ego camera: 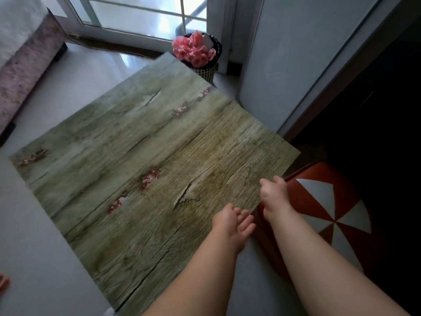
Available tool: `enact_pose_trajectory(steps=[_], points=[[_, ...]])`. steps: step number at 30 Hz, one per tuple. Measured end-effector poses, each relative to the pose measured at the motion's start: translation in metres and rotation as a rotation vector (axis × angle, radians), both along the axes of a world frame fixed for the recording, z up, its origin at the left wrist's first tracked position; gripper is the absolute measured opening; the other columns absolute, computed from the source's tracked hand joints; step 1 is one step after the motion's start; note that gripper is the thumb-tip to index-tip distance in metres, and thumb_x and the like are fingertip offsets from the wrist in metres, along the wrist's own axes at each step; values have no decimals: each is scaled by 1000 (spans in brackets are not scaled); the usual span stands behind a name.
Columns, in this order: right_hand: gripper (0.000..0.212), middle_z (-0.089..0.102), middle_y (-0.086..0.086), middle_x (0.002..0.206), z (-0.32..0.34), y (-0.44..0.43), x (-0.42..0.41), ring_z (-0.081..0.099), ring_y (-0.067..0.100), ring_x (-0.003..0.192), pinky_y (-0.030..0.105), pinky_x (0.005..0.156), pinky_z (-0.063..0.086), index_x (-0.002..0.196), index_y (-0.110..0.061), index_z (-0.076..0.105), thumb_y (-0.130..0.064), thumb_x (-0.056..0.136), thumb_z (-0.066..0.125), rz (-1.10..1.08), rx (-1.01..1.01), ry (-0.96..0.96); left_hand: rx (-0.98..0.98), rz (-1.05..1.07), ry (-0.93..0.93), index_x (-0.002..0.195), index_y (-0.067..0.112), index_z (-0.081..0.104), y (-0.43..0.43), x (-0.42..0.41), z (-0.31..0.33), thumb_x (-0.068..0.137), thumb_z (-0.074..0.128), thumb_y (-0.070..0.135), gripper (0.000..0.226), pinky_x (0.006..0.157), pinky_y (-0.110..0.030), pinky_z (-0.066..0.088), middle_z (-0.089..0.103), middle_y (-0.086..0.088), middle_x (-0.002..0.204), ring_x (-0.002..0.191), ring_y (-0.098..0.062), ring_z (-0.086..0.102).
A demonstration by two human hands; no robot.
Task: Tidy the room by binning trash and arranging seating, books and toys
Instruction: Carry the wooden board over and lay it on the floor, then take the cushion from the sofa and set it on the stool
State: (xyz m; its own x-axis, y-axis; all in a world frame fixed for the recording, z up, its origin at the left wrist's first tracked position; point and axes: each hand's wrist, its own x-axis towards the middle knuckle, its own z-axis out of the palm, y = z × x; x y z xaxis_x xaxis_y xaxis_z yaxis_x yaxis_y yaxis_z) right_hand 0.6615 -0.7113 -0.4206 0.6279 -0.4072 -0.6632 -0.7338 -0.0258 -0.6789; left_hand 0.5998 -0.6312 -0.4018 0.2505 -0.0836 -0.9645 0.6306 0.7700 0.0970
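**Two hands at the table edge, one stool beside it**

One low table (136, 144) fills the middle of the view. Its top looks like greenish wood, and I count five small clusters of red flowers printed on it.

One round stool (330, 201), with a seat in red and white wedges, stands at the right edge of the table, on the dark floor near the doorway. Its left side is hidden behind the arms and the table edge.

Both bare hands reach to this edge. The left hand (232, 222) is over the rim of the table, with its fingers loose and spread toward the stool, and it holds nothing. The right hand (274, 195) is just where the table edge meets the stool. Only its back shows, so I cannot tell if its fingers are curled on something.

One bin (206, 73) stands behind the far corner of the table, near the glass door (136, 17). Crumpled pink trash (193, 50) fills its top.

One bench (25, 65) with a white cover stands at the left, well apart from the table.
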Motion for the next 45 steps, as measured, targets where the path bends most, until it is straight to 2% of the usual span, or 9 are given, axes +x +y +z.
enact_pose_trajectory(steps=[5, 6, 11, 15, 21, 26, 34, 41, 45], points=[[31, 45, 4, 106, 70, 59, -20, 40, 18, 94, 24, 84, 46, 124, 9, 51, -3, 95, 48, 171, -5, -59, 99, -56, -118, 84, 10, 48, 70, 4, 63, 104, 34, 26, 29, 91, -37, 42, 56, -8, 84, 84, -23, 58], [33, 32, 30, 140, 81, 73, -23, 35, 39, 132, 28, 84, 47, 125, 11, 50, -3, 95, 48, 180, 6, -63, 113, -54, -138, 83, 10, 48, 85, 5, 77, 104, 34, 26, 30, 92, -37, 42, 56, -8, 84, 78, -21, 56], [42, 54, 19, 131, 162, 170, -37, 53, 28, 119, 25, 90, 40, 136, 5, 44, -7, 96, 51, 274, 130, -124, 191, -3, -250, 76, 12, 46, 185, -6, 151, 103, 34, 26, 32, 70, -31, 44, 53, -5, 78, 71, -18, 53], [7, 51, 7, 72, 231, 277, -47, 48, 15, 60, 17, 47, 41, 95, -10, 57, -6, 93, 51, 385, 215, -161, 259, 61, -344, 74, 13, 46, 302, -30, 215, 103, 36, 25, 32, 72, -34, 45, 55, -6, 78, 71, -19, 54], [17, 61, 23, 84, 312, 431, -65, 60, 31, 79, 42, 83, 51, 105, 0, 62, -7, 92, 54, 488, 302, -207, 451, 77, -411, 76, 11, 51, 475, -78, 283, 99, 41, 17, 26, 68, -32, 47, 59, -7, 80, 71, -20, 56], [37, 47, 42, 127, 375, 565, -88, 47, 52, 122, 57, 110, 29, 125, 20, 47, 4, 92, 48, 532, 330, -200, 562, 147, -418, 76, 11, 53, 613, -112, 336, 97, 45, 16, 22, 64, -31, 48, 60, -6, 80, 69, -19, 57], [31, 56, 20, 80, 421, 709, -94, 58, 32, 80, 43, 100, 46, 120, 14, 56, -2, 94, 50, 581, 390, -177, 607, 297, -444, 79, 13, 53, 757, -127, 388, 98, 47, 23, 23, 63, -30, 47, 62, -5, 83, 69, -17, 57], [23, 57, 16, 85, 421, 803, -52, 56, 27, 91, 42, 103, 44, 112, 7, 60, -6, 96, 50, 644, 452, -132, 592, 423, -432, 71, 14, 50, 848, -100, 403, 99, 43, 21, 29, 59, -29, 40, 58, -4, 76, 64, -17, 53], [19, 46, 10, 70, 417, 851, -8, 45, 19, 67, 48, 109, 37, 77, -3, 57, -3, 95, 50, 662, 487, -134, 615, 472, -436, 72, 13, 50, 892, -59, 408, 99, 42, 19, 29, 59, -30, 41, 58, -7, 76, 64, -19, 53]])
